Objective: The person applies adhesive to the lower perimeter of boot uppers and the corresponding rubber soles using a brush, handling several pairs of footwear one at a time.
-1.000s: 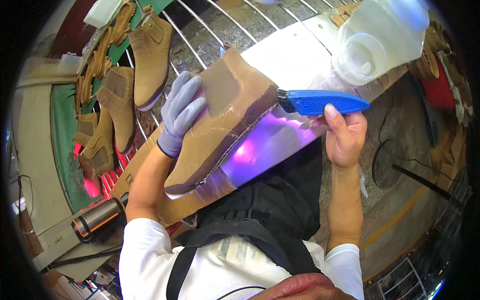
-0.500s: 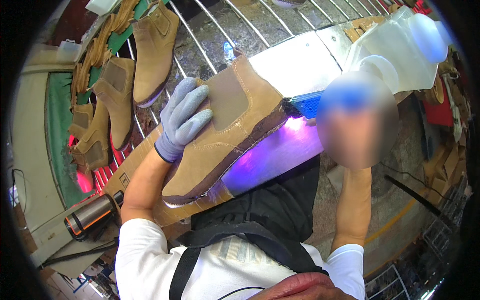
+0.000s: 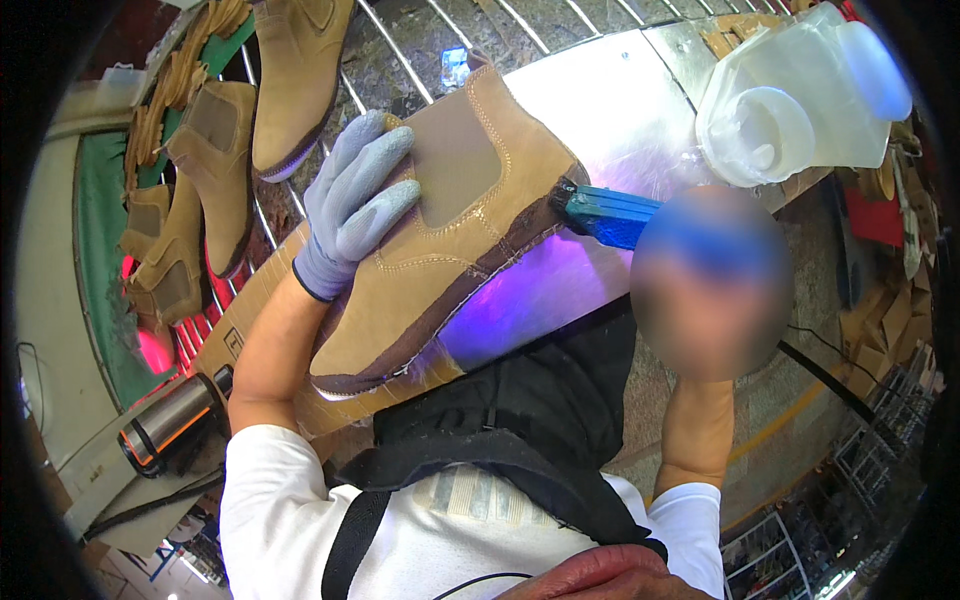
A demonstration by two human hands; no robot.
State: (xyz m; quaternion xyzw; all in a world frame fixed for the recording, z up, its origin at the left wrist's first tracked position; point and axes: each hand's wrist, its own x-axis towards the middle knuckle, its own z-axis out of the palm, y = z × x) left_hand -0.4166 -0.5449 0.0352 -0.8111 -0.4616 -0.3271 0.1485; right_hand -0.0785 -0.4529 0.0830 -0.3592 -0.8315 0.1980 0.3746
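A tan suede ankle boot (image 3: 440, 240) with a grey-brown elastic side panel lies on its side, toe toward the lower left. A darker brown band (image 3: 480, 270) runs along its lower edge to the heel. My left hand (image 3: 355, 205), in a grey-blue glove, rests on the boot's upper with the fingers bent over its opening edge, gripping it. In my right hand (image 3: 712, 290), which is blurred, is a blue-handled brush (image 3: 610, 213); its dark bristle end touches the band at the heel. How the right fingers wrap the handle cannot be made out.
Under the boot lies a shiny metal plate (image 3: 620, 90) over cardboard (image 3: 260, 320). A translucent plastic jug (image 3: 790, 110) with a cut opening stands at the far right. More tan boots (image 3: 295, 90) rest on a metal bar rack at left. A steel flask (image 3: 170, 430) lies lower left.
The brush has moved slightly toward the boot's opening along the heel, and its handle shows more. My left hand keeps hold of the boot. The whole view has shifted a little.
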